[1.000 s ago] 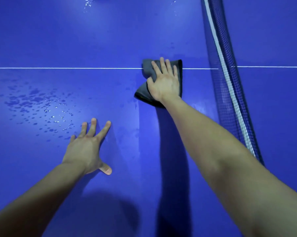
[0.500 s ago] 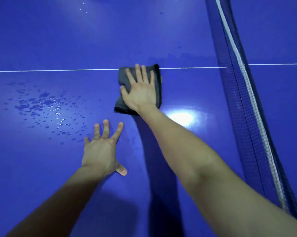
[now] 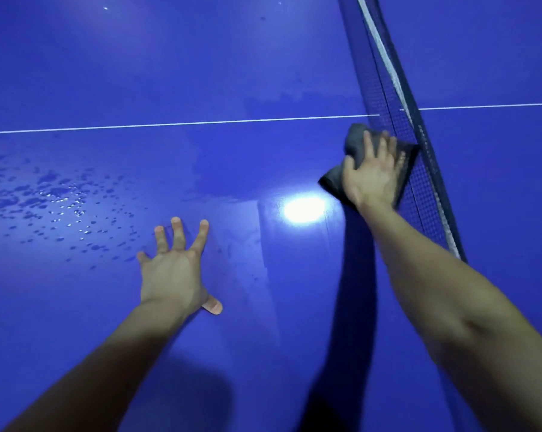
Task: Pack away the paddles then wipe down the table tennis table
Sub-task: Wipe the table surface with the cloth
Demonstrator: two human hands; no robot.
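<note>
Step in hand: wiping the table (image 3: 169, 73). No paddles in view.

Droplets (image 3: 54, 201) lie unwiped at far left, below the white line (image 3: 201, 122). Judgement: carry the next strokes leftward through them in overlapping passes, turning the cloth to a dry face if it smears.

Left hand (image 3: 173, 269): flat on the table, fingers spread, holding nothing. A good brace; keep it off the wet patch.

Right hand (image 3: 372, 179): fingers straight, pressing the grey cloth (image 3: 353, 141) down. The hands are well apart. The cloth's right edge meets the foot of the net (image 3: 419, 188); keep pressure even and avoid snagging the mesh.

Versus half a second ago: cloth and right hand have swept right, from mid-panel to the net. The left hand remains planted.
</note>
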